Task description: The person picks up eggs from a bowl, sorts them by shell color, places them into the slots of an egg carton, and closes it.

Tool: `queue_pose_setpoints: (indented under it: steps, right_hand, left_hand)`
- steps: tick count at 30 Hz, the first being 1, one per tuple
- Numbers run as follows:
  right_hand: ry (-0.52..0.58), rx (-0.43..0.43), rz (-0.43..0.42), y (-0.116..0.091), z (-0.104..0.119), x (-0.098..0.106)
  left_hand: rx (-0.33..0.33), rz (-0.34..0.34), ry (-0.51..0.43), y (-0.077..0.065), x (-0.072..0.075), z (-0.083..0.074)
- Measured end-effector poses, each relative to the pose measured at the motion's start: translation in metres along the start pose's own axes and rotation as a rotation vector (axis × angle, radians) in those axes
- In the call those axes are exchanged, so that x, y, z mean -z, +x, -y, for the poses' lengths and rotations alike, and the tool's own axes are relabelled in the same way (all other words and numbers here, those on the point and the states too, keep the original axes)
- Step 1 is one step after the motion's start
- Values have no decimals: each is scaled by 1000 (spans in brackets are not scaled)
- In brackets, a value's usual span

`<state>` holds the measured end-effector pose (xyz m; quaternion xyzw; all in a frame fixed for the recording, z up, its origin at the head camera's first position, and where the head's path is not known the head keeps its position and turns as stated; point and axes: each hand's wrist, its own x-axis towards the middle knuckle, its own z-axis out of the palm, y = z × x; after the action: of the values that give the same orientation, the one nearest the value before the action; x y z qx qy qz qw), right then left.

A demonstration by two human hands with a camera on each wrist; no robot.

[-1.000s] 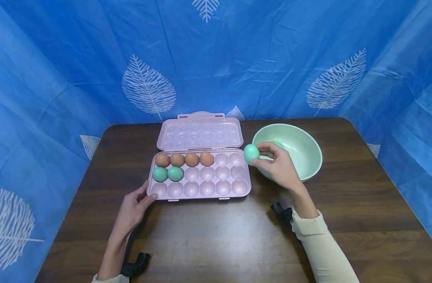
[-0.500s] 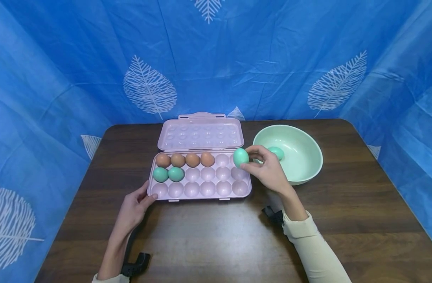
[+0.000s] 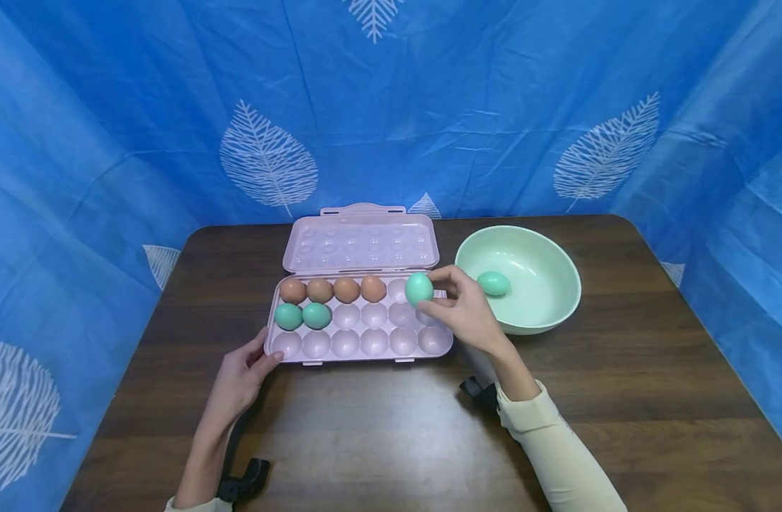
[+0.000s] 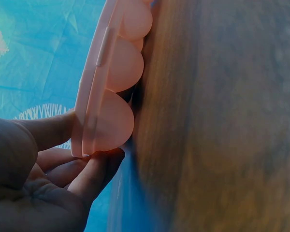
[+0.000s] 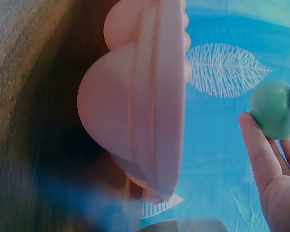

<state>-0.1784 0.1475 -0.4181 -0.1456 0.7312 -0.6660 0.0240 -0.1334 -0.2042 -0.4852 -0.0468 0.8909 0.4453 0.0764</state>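
Observation:
My right hand (image 3: 469, 311) pinches a green egg (image 3: 419, 290) above the right end of the pink egg tray (image 3: 374, 343). In the right wrist view that egg (image 5: 274, 110) sits between thumb and fingertips, raised over the tray's rim. The left hand (image 3: 240, 377) grips the tray's front left corner, thumb on the rim; the left wrist view shows its fingers at the underside of the end cup (image 4: 117, 121). Several brown eggs (image 3: 347, 290) fill the left of the back row. Two green eggs (image 3: 303, 316) lie in the middle row's left cups. The front row's cups hold nothing.
The tray's lid (image 3: 361, 242) lies folded back behind it. To the right stands a light green bowl (image 3: 544, 284) with one green egg (image 3: 494, 284) inside. A blue curtain (image 3: 391, 128) with white leaf prints hangs behind the brown wooden table (image 3: 378, 441).
My right hand has carried the green egg leftward and slightly toward me, from the bowl's left rim to over the tray. The egg in the bowl now shows fully. The left hand stays put.

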Motion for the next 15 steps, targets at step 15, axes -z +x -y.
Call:
queue_pose_setpoints:
  steps: [15]
  right_hand:
    - [-6, 37, 50, 6, -2, -26]
  left_hand:
    - [-27, 0, -16, -1, 0, 2]
